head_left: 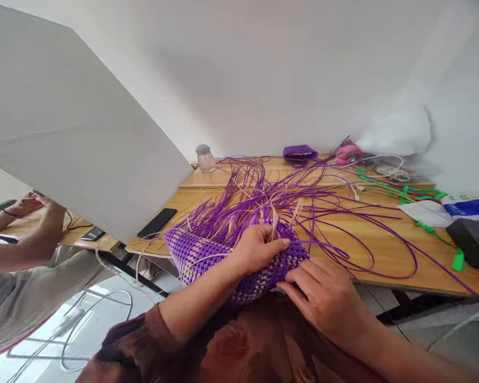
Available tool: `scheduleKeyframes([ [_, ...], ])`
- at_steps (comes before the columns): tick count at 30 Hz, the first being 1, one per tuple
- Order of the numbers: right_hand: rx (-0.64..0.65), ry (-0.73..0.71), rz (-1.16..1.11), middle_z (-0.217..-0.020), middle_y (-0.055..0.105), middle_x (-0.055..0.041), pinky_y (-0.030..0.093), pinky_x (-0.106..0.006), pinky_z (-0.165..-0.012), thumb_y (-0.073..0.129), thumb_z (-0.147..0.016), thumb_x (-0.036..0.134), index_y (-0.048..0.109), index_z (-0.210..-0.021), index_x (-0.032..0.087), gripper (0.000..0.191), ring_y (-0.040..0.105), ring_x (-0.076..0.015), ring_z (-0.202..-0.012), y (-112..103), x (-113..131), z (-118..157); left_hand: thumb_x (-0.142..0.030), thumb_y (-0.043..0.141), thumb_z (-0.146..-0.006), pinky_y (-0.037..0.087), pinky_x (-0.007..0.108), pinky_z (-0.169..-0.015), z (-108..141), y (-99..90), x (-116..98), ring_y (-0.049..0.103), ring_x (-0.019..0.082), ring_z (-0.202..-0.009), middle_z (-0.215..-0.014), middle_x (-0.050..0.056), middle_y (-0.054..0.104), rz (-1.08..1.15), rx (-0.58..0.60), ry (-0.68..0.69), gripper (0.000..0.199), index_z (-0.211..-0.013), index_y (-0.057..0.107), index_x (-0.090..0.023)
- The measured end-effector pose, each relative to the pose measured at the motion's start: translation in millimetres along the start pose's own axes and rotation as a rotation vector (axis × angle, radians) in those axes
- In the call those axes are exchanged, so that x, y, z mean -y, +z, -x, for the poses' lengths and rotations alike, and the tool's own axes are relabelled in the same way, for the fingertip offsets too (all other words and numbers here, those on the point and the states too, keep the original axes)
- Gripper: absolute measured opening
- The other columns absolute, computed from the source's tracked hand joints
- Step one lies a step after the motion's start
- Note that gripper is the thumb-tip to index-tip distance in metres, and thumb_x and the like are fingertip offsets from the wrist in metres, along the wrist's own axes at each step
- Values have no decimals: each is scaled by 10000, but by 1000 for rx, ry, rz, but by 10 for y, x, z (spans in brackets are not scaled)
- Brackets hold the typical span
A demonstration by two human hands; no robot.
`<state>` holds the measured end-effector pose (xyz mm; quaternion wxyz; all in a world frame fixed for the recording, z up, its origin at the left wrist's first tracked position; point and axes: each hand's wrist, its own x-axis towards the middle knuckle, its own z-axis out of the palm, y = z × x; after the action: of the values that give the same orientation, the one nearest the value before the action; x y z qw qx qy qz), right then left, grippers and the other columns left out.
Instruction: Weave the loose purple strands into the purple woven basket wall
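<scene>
- White panel [88, 117], angled across the left end of the wooden counter [187, 199], apparently as a divider.
- Phone [157, 223], flat near the front edge, just beside the panel.
- Woven piece [199, 251], purple and cream, overhanging the front edge, probably to keep the work close to the body.
- Left hand [259, 250], gripping the piece's upper rim, seemingly to steady it.
- Loose strands [239, 205], fanned toward the back edge, presumably clear of the fingers.
- Right hand [319, 292], fingertips closed on the piece's right end.
- Black object [473, 242], at the right end.
</scene>
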<state>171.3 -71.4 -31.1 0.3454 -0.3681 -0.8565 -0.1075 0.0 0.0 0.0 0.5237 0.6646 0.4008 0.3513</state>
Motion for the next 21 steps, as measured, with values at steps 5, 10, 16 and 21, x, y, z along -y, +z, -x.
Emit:
scheduleKeyframes([
  [5,-20,156,-67,-712,614,7,334,-319,-683,627,-923,168,596,-784,211,148,562,-181,-674,51,14,76,-476,671,-810,262,237,-535,-81,-48,81,342,81,-556,-594,-55,435,-47,-50,32,366,-695,554,-149],
  [10,48,277,37,-745,671,1,371,-326,-674,728,-870,286,634,-821,212,130,624,-206,-693,7,-58,166,-473,678,-812,282,238,-548,-80,-77,74,369,86,-562,-614,-42,478,-74,-58,48,348,-720,605,-146],
  [16,-19,258,161,-782,694,-34,422,-357,-748,669,-908,277,650,-827,195,117,650,-241,-770,-54,-184,185,-473,694,-807,290,232,-540,-89,-84,60,377,82,-555,-616,-36,497,-3,-39,30,349,-744,635,-135],
  [21,-73,208,-75,-850,698,-38,472,-330,-806,637,-898,150,641,-858,192,57,653,-199,-827,-56,-167,170,-446,701,-806,373,234,-603,-103,-85,74,478,99,-618,-702,-6,592,33,-37,51,321,-800,671,-127],
])
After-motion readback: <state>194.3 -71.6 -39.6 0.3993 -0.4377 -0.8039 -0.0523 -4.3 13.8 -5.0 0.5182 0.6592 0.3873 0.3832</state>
